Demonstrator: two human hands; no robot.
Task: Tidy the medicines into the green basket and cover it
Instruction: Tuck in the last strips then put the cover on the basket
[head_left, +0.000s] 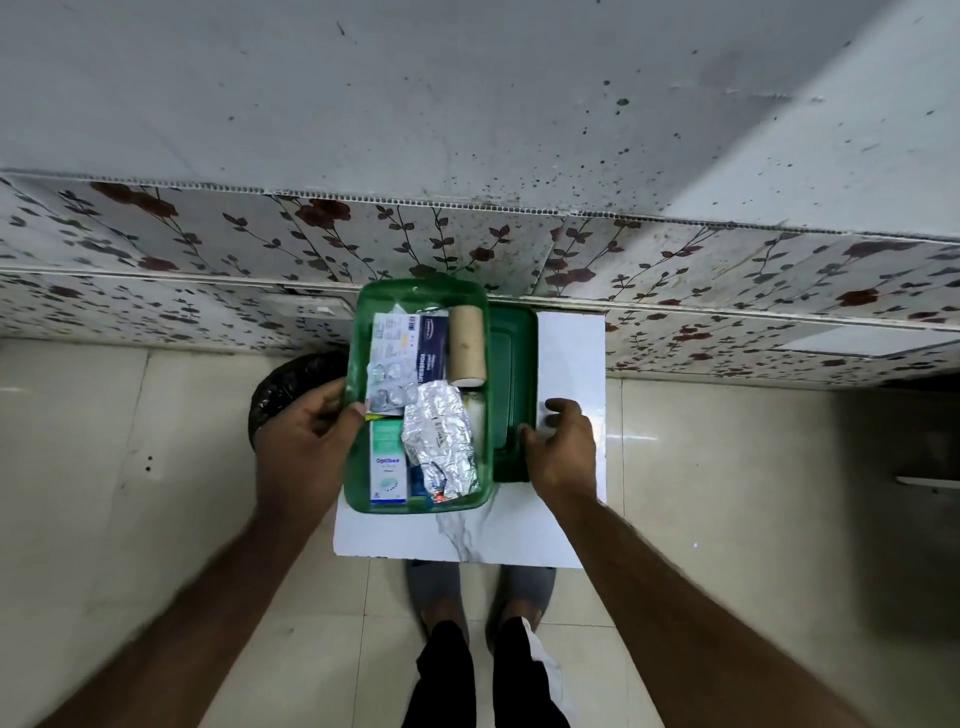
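The green basket (358, 467) stands on a small white marble-pattern table (493, 535). Inside lie a beige bandage roll (466, 344), a dark blue dressings box (432, 347), clear blister packs (390, 387), a crumpled foil strip (440, 434) and a white-and-green box (388, 462). My left hand (306, 436) grips the basket's left rim, thumb over the edge. The green lid (511, 395) lies flat just right of the basket, partly under it. My right hand (561, 447) has its fingers around the lid's near right edge.
A black bin bag (291, 384) sits on the floor left of the table. A floral-patterned wall panel (208, 249) runs behind the table. My feet (483, 597) stand on the tiled floor just in front of the table.
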